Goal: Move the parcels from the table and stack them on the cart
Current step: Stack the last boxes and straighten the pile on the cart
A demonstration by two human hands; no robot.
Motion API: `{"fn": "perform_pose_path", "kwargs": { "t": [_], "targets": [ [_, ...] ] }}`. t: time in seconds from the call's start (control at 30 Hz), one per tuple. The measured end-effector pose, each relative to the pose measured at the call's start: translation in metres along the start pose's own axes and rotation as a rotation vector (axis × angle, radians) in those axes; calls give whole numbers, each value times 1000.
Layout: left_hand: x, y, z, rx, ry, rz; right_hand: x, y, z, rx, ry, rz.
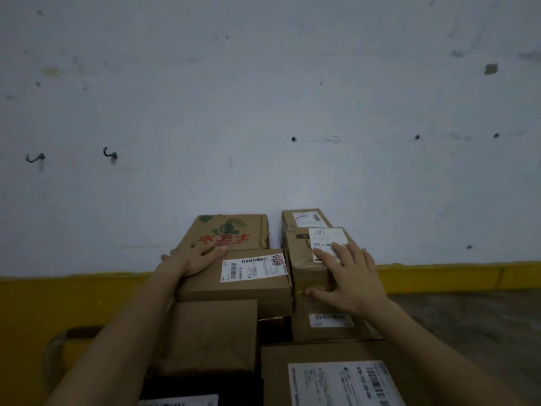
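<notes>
Several brown cardboard parcels are stacked close together in front of me against a pale wall. My left hand (196, 257) lies flat with straight fingers on the far left corner of a wide parcel with a white shipping label (248, 276). Behind it stands a box with green and red print (231, 232). My right hand (348, 275) rests with spread fingers on a small taped parcel (310, 259), covering part of its white label; the thumb lies along its front edge. Another labelled parcel (306, 218) sits behind that one. The cart itself is hidden under the parcels.
Nearer to me lie a plain brown parcel (210, 335), a low labelled box (330, 323) and a big box with a large label (336, 376). A yellow band (439, 275) runs along the wall's base. Grey floor (468, 323) shows at right.
</notes>
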State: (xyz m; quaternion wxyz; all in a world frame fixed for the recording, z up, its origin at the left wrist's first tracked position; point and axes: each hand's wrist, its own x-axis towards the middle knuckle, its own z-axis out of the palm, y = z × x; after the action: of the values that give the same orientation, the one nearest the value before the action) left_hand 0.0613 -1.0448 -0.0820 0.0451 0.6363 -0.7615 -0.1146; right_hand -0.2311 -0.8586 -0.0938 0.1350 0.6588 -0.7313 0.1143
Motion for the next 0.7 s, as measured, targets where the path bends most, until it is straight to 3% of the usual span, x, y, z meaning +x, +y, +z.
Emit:
{"fn": "perform_pose_path", "kwargs": {
  "t": [0.5,0.7],
  "targets": [
    [-10,11,-5,81,-29,-44,-1,-2,-6,13,-24,16],
    [-21,63,7,144,-23,354,-3,-5,-8,23,-37,8]
  ]
}}
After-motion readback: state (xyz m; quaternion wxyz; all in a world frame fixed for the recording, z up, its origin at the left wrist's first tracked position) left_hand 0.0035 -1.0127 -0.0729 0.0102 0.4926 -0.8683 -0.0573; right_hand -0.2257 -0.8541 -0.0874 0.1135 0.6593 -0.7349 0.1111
